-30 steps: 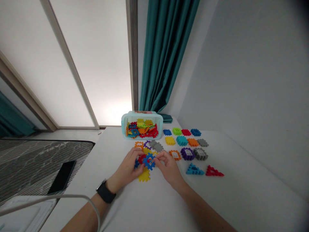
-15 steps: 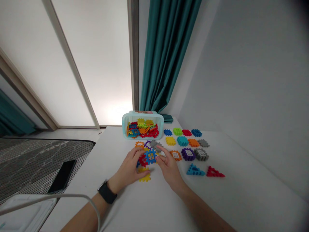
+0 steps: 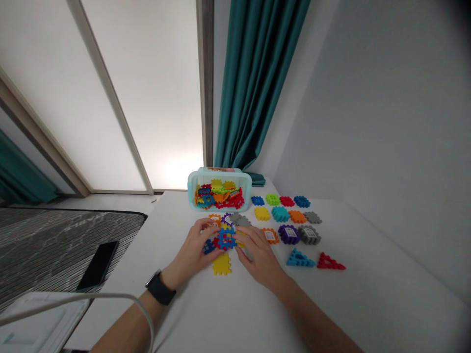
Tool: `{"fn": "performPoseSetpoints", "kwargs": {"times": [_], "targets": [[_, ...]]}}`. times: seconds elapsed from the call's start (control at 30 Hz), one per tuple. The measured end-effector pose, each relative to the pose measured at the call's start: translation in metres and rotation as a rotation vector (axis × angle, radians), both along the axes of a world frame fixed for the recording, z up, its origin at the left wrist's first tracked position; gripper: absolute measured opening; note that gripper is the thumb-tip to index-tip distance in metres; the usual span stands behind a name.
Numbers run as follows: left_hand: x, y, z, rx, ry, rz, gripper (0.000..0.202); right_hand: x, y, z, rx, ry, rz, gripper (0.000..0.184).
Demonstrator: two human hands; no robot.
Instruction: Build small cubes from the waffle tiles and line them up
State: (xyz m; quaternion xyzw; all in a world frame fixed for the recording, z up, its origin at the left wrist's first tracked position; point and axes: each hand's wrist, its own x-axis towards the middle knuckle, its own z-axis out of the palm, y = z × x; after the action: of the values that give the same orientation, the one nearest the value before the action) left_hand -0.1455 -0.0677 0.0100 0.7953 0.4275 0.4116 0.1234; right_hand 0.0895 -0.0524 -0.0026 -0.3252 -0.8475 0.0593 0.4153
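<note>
Between my left hand (image 3: 193, 246) and my right hand (image 3: 257, 256) sits a cluster of interlocked plastic waffle blocks (image 3: 225, 239), with a blue piece on top and red and yellow showing around it. Both hands grip it from either side. A loose yellow block (image 3: 222, 264) lies just below the cluster. Orange, purple and grey blocks (image 3: 235, 219) lie just beyond my fingers. Rows of coloured blocks (image 3: 287, 215) and a blue triangle (image 3: 300, 258) and red triangle (image 3: 330, 262) lie to the right. A pale teal plastic tub (image 3: 220, 190) full of blocks stands at the back.
The white table's left edge borders a striped mat (image 3: 69, 240) holding a black phone (image 3: 97, 265). A white cable (image 3: 110, 295) crosses the lower left. A teal curtain (image 3: 257, 83) and a grey wall (image 3: 368, 122) rise behind and right.
My right hand has closed back onto the cluster from raised fingers, and the blocks have shifted between my hands. The whole view has drifted slightly.
</note>
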Motion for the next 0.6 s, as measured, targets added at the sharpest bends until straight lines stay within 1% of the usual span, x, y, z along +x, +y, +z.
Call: {"fn": "performPoseSetpoints", "kwargs": {"times": [0.07,0.17,0.3,0.6], "targets": [[-0.001,-0.0002,-0.0007,-0.005,0.019,-0.005,0.044,0.0026,0.0017,0.0003,0.065,-0.049,0.003,0.034],[-0.0013,-0.0006,-0.0012,-0.009,0.036,-0.01,0.044,0.0037,0.0014,0.0005,0.099,-0.1,-0.001,0.035],[-0.001,-0.0008,-0.0012,-0.009,0.04,-0.021,0.045,0.0028,-0.0003,0.0006,0.081,-0.113,0.014,0.037],[0.0028,-0.0023,-0.0006,-0.002,0.018,-0.008,0.043,0.0003,0.0009,0.0007,0.001,0.0,0.034,0.037]]}}
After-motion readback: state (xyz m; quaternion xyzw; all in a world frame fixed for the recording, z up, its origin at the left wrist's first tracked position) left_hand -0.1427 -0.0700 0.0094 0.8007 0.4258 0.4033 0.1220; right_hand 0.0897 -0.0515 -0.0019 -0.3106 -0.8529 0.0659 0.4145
